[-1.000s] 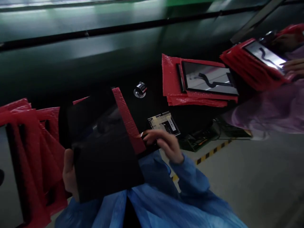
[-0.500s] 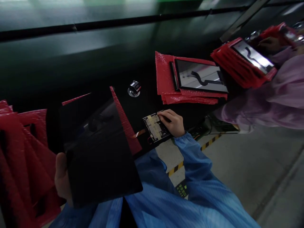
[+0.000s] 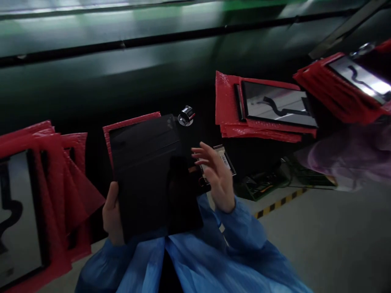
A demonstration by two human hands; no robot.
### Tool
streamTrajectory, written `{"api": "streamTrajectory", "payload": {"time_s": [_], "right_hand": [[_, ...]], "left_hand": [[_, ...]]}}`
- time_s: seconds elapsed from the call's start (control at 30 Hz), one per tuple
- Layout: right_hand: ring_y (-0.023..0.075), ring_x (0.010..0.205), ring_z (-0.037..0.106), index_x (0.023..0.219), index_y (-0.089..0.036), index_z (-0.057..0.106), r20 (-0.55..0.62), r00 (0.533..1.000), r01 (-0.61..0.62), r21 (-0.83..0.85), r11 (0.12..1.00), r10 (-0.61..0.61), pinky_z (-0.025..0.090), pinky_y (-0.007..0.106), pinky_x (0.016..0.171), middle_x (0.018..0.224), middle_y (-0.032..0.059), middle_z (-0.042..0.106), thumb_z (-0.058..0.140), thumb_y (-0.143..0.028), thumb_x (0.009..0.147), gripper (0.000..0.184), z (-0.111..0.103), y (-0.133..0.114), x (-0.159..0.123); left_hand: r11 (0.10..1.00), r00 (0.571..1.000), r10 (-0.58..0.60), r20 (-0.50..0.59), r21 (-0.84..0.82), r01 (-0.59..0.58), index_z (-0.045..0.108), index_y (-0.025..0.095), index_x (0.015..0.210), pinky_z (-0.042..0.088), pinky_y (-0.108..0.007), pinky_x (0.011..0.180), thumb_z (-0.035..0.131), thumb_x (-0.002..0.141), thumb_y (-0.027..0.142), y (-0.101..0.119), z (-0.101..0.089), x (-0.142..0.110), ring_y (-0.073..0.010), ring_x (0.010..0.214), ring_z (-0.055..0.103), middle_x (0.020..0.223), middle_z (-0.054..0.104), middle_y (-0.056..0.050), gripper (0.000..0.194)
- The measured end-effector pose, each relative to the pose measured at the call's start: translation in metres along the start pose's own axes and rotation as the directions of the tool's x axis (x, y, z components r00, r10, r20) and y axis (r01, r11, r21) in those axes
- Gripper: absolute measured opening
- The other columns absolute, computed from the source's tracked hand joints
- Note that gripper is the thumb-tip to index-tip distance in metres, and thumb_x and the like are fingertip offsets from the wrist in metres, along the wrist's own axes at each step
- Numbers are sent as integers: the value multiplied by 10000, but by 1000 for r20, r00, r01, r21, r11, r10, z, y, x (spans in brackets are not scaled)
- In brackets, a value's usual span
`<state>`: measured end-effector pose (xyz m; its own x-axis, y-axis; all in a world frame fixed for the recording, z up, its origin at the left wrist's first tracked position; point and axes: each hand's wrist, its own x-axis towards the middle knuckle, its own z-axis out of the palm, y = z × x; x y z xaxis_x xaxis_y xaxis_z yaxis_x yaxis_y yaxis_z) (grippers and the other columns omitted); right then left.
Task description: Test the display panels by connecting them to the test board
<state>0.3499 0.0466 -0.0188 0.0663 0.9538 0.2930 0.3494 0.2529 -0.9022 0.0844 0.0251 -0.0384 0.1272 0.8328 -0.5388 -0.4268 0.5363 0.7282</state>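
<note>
My left hand (image 3: 113, 213) grips the left edge of a dark glossy screen panel (image 3: 149, 175), thumb on the front and the other fingers hidden behind it. The panel is tilted up in front of me, over a red bubble-wrap sheet (image 3: 131, 122). To its right my right hand (image 3: 216, 175) hovers with fingers apart, holding nothing. Partly behind that hand lies a small circuit board (image 3: 226, 158) with pale tape, and a short orange ribbon cable (image 3: 193, 169) runs from it toward the panel.
A shiny metal roll holder (image 3: 187, 115) stands behind. Red bubble wrap with a silver-backed panel (image 3: 277, 103) lies right of it; another wrapped stack (image 3: 339, 89) is farther right, beside a co-worker's pink sleeve (image 3: 351, 150). At left is a red-wrapped stack (image 3: 58, 195).
My right hand has come off the circuit board and opened. The held panel's angle has shifted, with new reflections on it. The view has turned left, showing more of the left stack.
</note>
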Motion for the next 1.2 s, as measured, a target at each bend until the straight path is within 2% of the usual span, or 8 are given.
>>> {"api": "streamTrajectory", "payload": {"time_s": [0.13,0.33,0.53,0.7,0.83,0.9,1.07,1.2], "right_hand": [[251,1295,557,1583,-183,120,262,964,-77,120,990,43,538,395,1005,1493,135,486,458,-297,955,722,25,-27,-9],[222,1174,639,1572,-160,154,159,983,-108,65,992,96,558,376,980,1378,133,586,412,-187,954,670,41,-20,-9],[286,1172,646,1586,-195,-16,215,971,-133,122,984,104,560,441,978,1384,161,576,722,-460,831,1089,39,-23,-9],[279,1299,557,1587,-162,22,208,969,-165,130,978,136,494,455,1056,1433,176,539,581,-361,919,894,34,-30,-11],[247,1159,643,1586,-219,40,266,949,-235,241,942,168,543,422,968,1399,138,581,621,-358,890,918,27,-21,-2],[240,1158,630,1557,-258,192,231,961,-215,286,934,150,547,403,941,1390,103,590,596,-426,903,787,19,-17,13],[195,962,647,1253,-211,562,173,985,-4,-49,999,12,510,313,809,1118,61,686,486,-454,977,375,-1,-19,66],[165,727,587,901,-162,626,228,969,207,-516,831,-99,374,285,625,803,36,658,458,-333,1010,263,-6,-30,90]], "left_hand": [[968,947,-173,-270,-226,113,752,310,881,563,-546,944,539,833,676,2,26,-7,-327,1060,697,898,779,7,426],[986,919,-119,-377,-152,66,714,253,827,598,-552,872,538,828,647,4,32,-10,-355,1001,712,787,764,-38,431],[1000,963,-13,-270,20,20,702,268,851,588,-554,887,468,859,697,4,28,-12,-356,1065,690,809,761,-55,488],[992,983,97,-155,-62,-107,727,268,800,584,-517,908,485,884,638,1,26,-11,-330,1020,711,685,743,-32,450],[963,997,42,-69,-264,-58,767,250,907,590,-445,902,487,923,521,3,23,-13,-270,837,751,776,775,-8,390],[935,1000,12,5,-355,-10,776,223,938,583,-432,911,459,941,456,3,20,-15,-267,838,751,814,782,-18,394],[855,968,-199,156,-456,249,784,207,976,566,-441,933,407,963,499,-7,6,-17,-305,937,737,910,785,-56,477],[833,948,-272,166,-453,318,751,178,1110,562,-415,937,426,972,506,-15,2,-20,-305,981,726,1015,774,-71,482]]}}
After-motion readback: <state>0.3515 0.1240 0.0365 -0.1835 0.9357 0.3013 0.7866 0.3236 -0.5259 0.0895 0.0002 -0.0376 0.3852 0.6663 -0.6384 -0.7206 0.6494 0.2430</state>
